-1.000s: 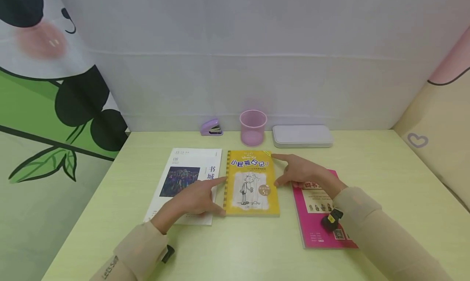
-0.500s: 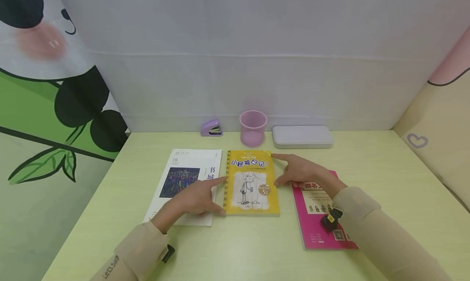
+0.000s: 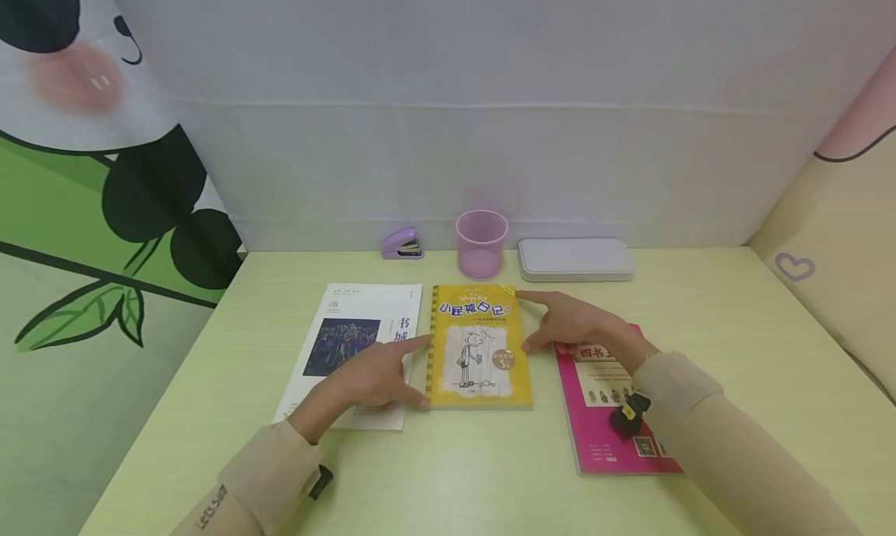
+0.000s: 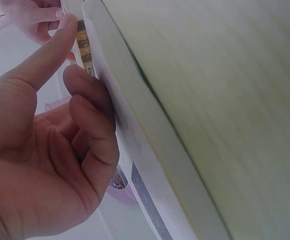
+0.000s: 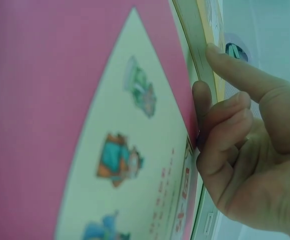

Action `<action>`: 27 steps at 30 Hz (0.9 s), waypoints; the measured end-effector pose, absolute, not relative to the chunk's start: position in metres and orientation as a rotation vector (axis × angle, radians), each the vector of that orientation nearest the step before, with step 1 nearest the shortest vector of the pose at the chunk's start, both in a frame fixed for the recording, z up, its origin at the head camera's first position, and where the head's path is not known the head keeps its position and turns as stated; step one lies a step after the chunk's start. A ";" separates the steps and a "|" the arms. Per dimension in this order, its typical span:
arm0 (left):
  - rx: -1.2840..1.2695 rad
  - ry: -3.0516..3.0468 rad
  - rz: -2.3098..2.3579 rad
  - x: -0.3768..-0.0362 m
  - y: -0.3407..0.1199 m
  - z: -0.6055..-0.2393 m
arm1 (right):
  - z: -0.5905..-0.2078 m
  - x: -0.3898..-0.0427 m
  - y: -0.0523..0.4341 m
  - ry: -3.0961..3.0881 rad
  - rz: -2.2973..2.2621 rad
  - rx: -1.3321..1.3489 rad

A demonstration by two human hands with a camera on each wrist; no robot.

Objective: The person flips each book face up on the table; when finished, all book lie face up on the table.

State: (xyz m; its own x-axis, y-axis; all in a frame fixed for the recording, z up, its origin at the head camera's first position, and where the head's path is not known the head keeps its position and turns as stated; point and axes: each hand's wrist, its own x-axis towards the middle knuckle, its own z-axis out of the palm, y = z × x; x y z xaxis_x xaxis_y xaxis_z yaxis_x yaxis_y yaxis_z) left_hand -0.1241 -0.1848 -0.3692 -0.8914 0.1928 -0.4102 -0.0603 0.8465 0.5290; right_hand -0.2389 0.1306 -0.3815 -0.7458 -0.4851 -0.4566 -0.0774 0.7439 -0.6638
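Observation:
A yellow comic-style book [image 3: 476, 427] with a drawn boy on its cover lies flat mid-table in the head view. My left hand [image 3: 371, 374] reaches over a white book [image 3: 374, 306], with index fingertip and thumb tip at the yellow book's left edge. Opposite it, my right hand [image 3: 574, 318] has its index fingertip and thumb at the right edge, above a pink book [image 3: 595, 446]. Both wrist views show the thumb extended to the yellow book's side [image 4: 86, 50] and the lower fingers loosely bent close over the neighbouring book. Each hand and sleeve covers part of the book under it.
Along the back of the table [image 3: 483, 481] stand a purple stapler [image 3: 402, 244], a pink translucent cup [image 3: 481, 248] and a pale flat case [image 3: 577, 260]. A white cloth backdrop [image 3: 448, 147] rises behind them, with printed panels on both sides.

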 end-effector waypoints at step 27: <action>0.084 2.560 0.744 -0.124 -0.183 -0.366 | -0.380 -0.241 0.132 2.290 -0.844 -0.418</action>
